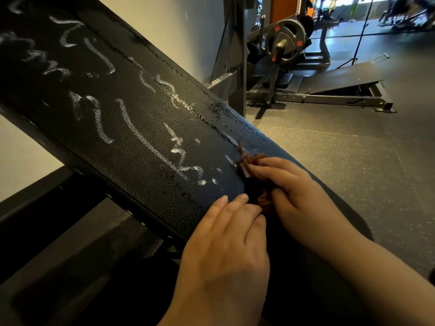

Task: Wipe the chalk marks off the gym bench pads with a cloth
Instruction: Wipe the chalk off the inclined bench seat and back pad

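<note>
gripping the cloth (253,160) with curled right hand (290,192) fingers at the low end of the bench pad (141,172), near the chalk marks (176,150), left hand (229,241) flat alongside, fingers straight, maybe touching it.

The left hand (226,241) is laid palm down on the bench pad (141,137), its fingers (235,203) held straight and close together, and its bare forearm is brought in from the lower edge of the view. The right hand (292,191) is set just beside it, slightly further up the pad, with its fingers curled over a dark brownish cloth (249,161) that is held against the pad. The right forearm, also bare, is extended in from the lower right corner, wrist kept nearly straight.
</note>
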The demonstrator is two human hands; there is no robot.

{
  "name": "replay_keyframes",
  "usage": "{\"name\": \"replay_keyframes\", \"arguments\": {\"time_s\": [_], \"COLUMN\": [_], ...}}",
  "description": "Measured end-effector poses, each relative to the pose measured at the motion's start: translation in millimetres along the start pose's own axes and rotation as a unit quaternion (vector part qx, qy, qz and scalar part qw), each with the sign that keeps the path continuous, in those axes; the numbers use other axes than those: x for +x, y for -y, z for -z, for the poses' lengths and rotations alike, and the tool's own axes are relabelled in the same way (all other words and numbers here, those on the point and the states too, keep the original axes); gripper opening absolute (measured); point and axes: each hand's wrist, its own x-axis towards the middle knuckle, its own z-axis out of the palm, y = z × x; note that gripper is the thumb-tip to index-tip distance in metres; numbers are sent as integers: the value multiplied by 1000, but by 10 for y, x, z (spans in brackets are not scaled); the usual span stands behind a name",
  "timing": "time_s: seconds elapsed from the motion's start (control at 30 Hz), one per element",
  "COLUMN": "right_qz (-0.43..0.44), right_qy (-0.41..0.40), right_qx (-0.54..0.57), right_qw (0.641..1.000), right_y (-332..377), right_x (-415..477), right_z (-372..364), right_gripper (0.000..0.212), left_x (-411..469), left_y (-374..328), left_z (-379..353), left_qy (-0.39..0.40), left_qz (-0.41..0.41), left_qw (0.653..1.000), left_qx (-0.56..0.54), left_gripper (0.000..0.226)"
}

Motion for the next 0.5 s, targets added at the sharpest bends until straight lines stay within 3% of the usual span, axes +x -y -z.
{"name": "replay_keyframes", "arguments": {"time_s": [0.1,0.3,0.43,0.5], "right_qz": [-56,27,-77,-104], "right_qy": [-36,43,-50,-57], "right_qx": [-11,-1,18,18], "right_qw": [998,999,996,993], "right_y": [-92,125,-141,-123], "right_x": [71,-65,55,76], "right_z": [-45,-7,-6,-32], "right_gripper": [53,61,55,53], "left_x": [-10,-14,3,-4], "left_y": [9,-13,-1,-4], "left_z": [5,-11,11,10], "left_qy": [1,-14,-5,-8], "left_qz": [-4,18,0,0], "left_qw": [1000,1000,1000,1000], "left_qx": [0,0,-2,-2], "left_gripper": [25,20,27,26]}}
